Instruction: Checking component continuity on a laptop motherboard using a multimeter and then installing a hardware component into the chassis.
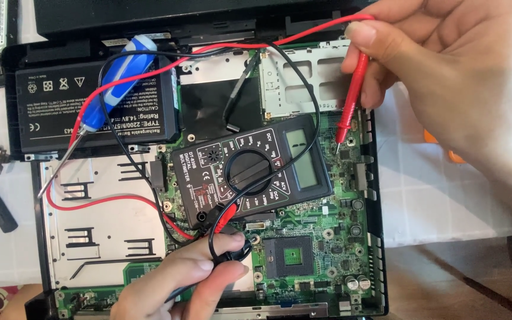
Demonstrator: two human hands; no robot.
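fingers of right hand point(445, 77) at upper right pinch red probe point(349, 101) tip-down onto green board point(327, 237), while left hand point(179, 278) at bottom grips black lead point(229, 252), keeping it off the multimeter point(250, 169).

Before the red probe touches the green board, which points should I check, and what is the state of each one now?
1. Red probe held firmly: ok, right hand pinches it, tip pointing down at the circuit board.
2. Black probe placed: cannot tell, left hand holds the black lead, its tip is hidden.
3. Both leads plugged into the multimeter: ok, red and black plugs sit at its end.
4. Display reading: cannot tell, the screen looks blank.
5. Wires free: not ok, they loop across the meter and the screwdriver.
6. Battery pack off the board: cannot tell.
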